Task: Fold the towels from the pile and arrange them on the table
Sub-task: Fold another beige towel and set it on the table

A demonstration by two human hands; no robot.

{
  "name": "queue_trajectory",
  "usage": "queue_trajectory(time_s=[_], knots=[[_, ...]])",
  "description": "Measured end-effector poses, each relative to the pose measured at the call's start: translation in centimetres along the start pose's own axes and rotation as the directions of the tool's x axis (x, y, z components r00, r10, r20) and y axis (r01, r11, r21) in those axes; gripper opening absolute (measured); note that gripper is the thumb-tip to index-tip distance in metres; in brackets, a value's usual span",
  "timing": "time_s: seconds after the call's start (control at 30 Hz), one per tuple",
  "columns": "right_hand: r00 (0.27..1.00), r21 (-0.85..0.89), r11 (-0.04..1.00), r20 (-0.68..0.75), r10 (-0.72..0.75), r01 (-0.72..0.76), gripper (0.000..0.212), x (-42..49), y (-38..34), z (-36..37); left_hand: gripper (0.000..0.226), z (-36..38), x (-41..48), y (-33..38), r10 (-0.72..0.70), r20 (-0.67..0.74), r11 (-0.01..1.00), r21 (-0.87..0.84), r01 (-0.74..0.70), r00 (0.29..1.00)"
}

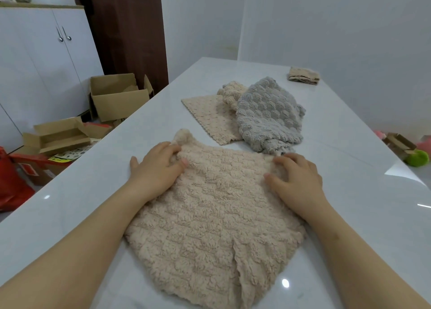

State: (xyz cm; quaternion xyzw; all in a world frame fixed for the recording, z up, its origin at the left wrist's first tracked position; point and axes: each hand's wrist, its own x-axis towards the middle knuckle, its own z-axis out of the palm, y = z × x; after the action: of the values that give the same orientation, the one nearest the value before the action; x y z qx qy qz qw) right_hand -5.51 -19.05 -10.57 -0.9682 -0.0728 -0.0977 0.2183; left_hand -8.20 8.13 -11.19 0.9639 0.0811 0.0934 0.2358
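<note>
Beige towel (210, 215), fluffy and ribbed, lies rumpled on white table (81, 203).

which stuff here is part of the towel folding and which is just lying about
Job: beige towel under left hand and right hand; pile of grey towel, flat cream towel, bunched cream towel; folded towel at the far corner; table.
Lying about: cardboard boxes, red bag, green ball, cabinet.

bare forearms (93, 227), bare left hand (156, 168), right hand (296, 180)
</note>
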Motion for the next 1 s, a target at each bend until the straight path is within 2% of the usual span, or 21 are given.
queue_trajectory(time_s=[0.1,0.2,0.23,0.3,0.37,0.4,0.5,0.6,0.7,0.77,0.83,0.87,0.93,1.0], knots=[[0.977,0.129,0.99,-0.209,-0.036,0.064,0.045,0.0,-0.1,-0.1,0.053,0.1,-0.3,0.4,0.082,-0.119,0.997,0.016,-0.081,0.99],[0.941,0.206,0.975,-0.337,-0.012,0.086,0.049,0.0,-0.1,-0.3,0.061,0.4,-0.5,0.7,0.126,-0.138,0.991,0.063,-0.118,0.982],[0.949,0.2,0.978,-0.316,0.005,0.062,0.056,0.0,0.0,-0.4,0.063,0.5,-0.5,0.7,0.126,-0.13,0.99,0.079,-0.116,0.983],[0.984,0.077,0.996,-0.171,0.051,-0.038,0.061,0.1,0.3,-0.2,0.063,0.7,-0.4,0.5,0.099,-0.081,0.984,0.159,-0.086,0.992],[0.995,-0.06,0.994,-0.022,0.093,-0.094,0.054,0.1,0.7,0.2,0.06,0.7,-0.4,0.3,0.059,-0.034,0.964,0.262,-0.048,0.998],[0.996,-0.061,0.994,-0.009,0.094,-0.094,0.05,0.1,0.8,0.3,0.057,0.6,-0.5,0.3,0.067,-0.044,0.953,0.297,-0.051,0.997],[0.986,0.074,0.997,-0.159,0.041,-0.029,0.032,-0.3,0.3,-0.2,0.047,-0.3,-1.5,1.0,0.185,-0.116,0.94,0.311,-0.141,0.976],[0.949,0.19,0.968,-0.298,-0.102,0.164,0.015,-1.8,-0.9,-0.9,0.033,-1.9,-2.7,2.0,0.295,-0.139,0.954,0.105,-0.282,0.945],[0.889,0.188,0.879,-0.236,-0.393,0.439,0.012,-4.2,-2.3,-1.5,0.024,-2.7,-5.1,2.4,0.376,-0.092,0.917,-0.105,-0.385,0.922],[0.836,0.216,0.808,-0.167,-0.523,0.549,0.02,-5.9,-2.3,-1.8,0.026,-3.2,-7.0,1.9,0.497,-0.071,0.857,-0.115,-0.502,0.865],[0.822,0.257,0.783,-0.111,-0.558,0.566,0.024,-6.8,-1.8,-2.1,0.033,-3.6,-8.5,0.7,0.603,-0.065,0.787,-0.111,-0.607,0.795],[0.83,0.282,0.786,-0.078,-0.553,0.55,0.022,-7.0,-1.5,-2.2,0.035,-3.8,-9.1,0.1,0.619,-0.023,0.776,-0.134,-0.616,0.785],[0.847,0.336,0.801,0.021,-0.532,0.495,0.02,-7.1,-1.5,-2.5,0.043,-3.9,-9.8,-0.7,0.613,0.172,0.79,-0.142,-0.596,0.771],[0.828,0.348,0.805,0.121,-0.547,0.481,0.026,-7.2,-1.7,-2.3,0.054,-3.7,-9.8,-1.1,0.566,0.333,0.813,-0.074,-0.577,0.754]])
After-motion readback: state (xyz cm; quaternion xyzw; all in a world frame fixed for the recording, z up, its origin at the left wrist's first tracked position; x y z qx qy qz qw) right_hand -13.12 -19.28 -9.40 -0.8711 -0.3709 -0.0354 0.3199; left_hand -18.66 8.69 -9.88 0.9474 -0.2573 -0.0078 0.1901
